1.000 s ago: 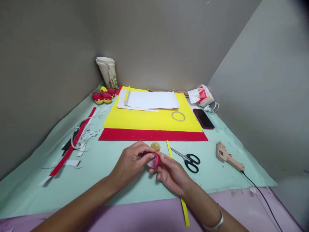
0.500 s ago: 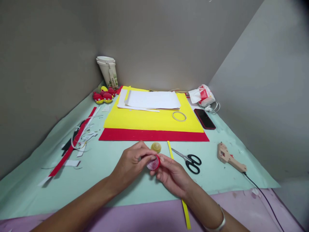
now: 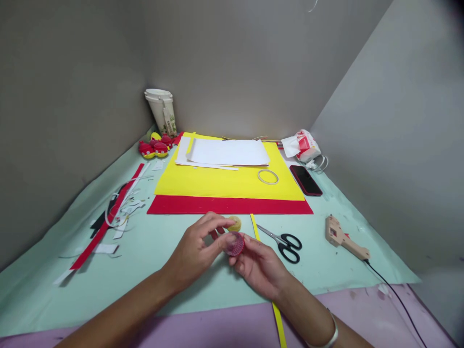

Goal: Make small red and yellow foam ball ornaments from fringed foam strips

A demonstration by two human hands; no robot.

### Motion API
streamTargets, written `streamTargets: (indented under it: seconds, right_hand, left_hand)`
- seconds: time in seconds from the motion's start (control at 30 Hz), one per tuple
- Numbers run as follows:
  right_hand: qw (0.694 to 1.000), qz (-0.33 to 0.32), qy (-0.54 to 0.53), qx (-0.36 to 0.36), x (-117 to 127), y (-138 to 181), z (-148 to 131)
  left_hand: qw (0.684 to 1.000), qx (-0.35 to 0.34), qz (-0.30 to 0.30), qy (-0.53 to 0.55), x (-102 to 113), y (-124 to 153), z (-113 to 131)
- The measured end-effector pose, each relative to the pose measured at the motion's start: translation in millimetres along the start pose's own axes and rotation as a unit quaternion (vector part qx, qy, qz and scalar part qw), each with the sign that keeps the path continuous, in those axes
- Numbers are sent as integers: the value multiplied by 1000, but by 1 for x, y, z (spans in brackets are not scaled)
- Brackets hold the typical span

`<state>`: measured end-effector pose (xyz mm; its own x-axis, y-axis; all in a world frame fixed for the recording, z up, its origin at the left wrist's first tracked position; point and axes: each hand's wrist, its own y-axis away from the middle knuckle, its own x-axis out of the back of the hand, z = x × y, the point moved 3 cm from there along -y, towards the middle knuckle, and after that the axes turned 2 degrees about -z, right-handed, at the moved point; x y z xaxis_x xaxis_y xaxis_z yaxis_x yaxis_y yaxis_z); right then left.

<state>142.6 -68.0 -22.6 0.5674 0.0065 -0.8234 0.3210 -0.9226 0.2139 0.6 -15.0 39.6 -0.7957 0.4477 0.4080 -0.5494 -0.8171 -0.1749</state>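
Both my hands meet over the mint-green mat and pinch a small round red piece (image 3: 235,244) with a pale, dotted face. My left hand (image 3: 197,251) grips it from the left with thumb and fingers curled round its rim. My right hand (image 3: 259,265) holds it from below and the right. A small yellow round piece (image 3: 236,222) lies on the mat just behind my left fingers. A thin yellow strip (image 3: 255,227) runs from the red sheet toward me, partly hidden under my right wrist.
Black-handled scissors (image 3: 284,242) lie right of my hands, a glue gun (image 3: 344,238) with its cord farther right. Red (image 3: 181,206) and yellow (image 3: 217,181) sheets, white paper (image 3: 228,152), a tape ring (image 3: 268,176), a phone (image 3: 305,180), a cup (image 3: 161,110) and paper scraps (image 3: 116,212) lie behind and left.
The red piece has turned a little in my fingers and shifted slightly right. The view has dipped a bit; everything else lies as before.
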Motion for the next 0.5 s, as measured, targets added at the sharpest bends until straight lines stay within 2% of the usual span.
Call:
streamTargets:
  seconds: [0.27, 0.5]
  right_hand:
    - [998, 24, -62, -9, -3, 2, -4]
    - [998, 20, -61, -12, 1, 0, 0]
  left_hand:
    - [997, 6, -57, -47, -10, 1, 3]
    - [998, -14, -46, -48, -9, 2, 3]
